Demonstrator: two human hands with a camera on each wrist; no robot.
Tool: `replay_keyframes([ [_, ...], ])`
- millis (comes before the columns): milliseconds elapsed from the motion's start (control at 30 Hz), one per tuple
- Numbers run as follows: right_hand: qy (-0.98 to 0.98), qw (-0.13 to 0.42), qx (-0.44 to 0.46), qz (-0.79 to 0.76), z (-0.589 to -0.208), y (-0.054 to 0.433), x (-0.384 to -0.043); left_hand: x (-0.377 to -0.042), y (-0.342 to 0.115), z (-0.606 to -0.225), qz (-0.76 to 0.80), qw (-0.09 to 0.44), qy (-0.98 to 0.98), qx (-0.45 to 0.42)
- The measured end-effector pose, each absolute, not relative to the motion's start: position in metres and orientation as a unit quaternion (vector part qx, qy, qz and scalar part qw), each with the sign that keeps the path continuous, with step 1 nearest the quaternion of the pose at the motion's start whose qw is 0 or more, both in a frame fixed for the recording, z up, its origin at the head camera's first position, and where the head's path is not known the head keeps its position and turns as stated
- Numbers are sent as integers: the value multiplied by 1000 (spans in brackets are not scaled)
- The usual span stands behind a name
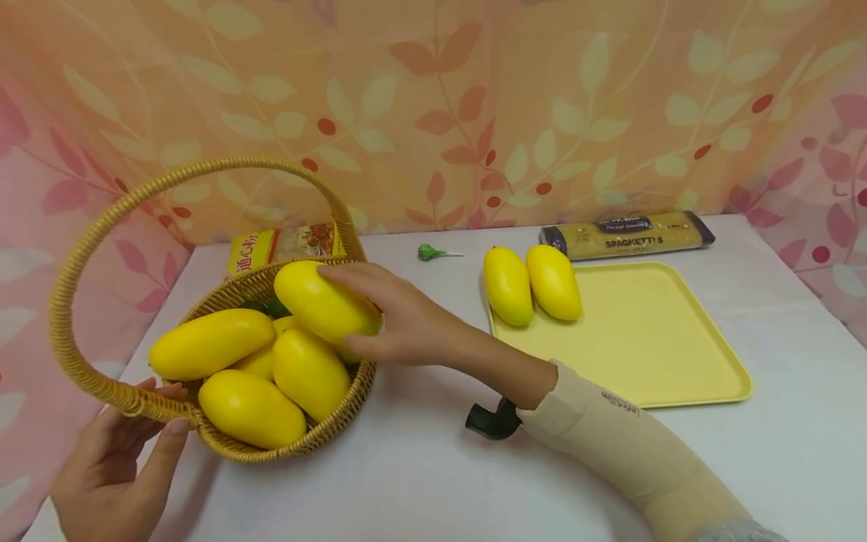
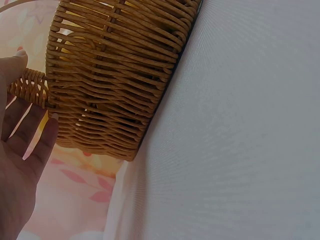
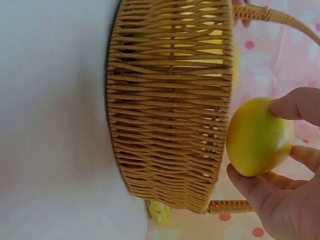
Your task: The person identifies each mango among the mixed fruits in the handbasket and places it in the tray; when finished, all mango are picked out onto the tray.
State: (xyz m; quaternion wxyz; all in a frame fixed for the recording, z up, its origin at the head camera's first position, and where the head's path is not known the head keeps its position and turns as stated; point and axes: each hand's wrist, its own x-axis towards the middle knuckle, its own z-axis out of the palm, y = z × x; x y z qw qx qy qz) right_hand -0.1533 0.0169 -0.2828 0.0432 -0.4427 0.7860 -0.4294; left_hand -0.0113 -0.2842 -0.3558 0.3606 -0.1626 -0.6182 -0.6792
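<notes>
My right hand (image 1: 400, 316) grips a yellow mango (image 1: 321, 301) at the far right rim of the wicker basket (image 1: 359, 395). In the right wrist view the thumb and fingertips hold that mango (image 3: 260, 137) level with the rim. Several other mangoes (image 1: 250, 410) lie heaped in the basket, with something dark green partly hidden under them. At the near left, my left hand (image 1: 118, 470) holds the base of the basket's arched handle (image 1: 152, 403) between thumb and fingers. The left wrist view shows this handle base (image 2: 30, 86) beside the thumb.
Two mangoes (image 1: 508, 286) lie on the left part of a yellow tray (image 1: 650, 339). Behind it is a spaghetti packet (image 1: 630, 235). A green lollipop (image 1: 428, 252) lies mid-table, and a yellow-and-red food packet (image 1: 254, 252) stands behind the basket. A black pipe-shaped object (image 1: 491, 420) sits by the right forearm.
</notes>
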Motion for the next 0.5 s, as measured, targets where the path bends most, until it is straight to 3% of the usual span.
replay_keyframes([
  [500, 781, 13, -403, -477, -282, 69, -132, -11, -283, -356, -672, 369, -620, -168],
])
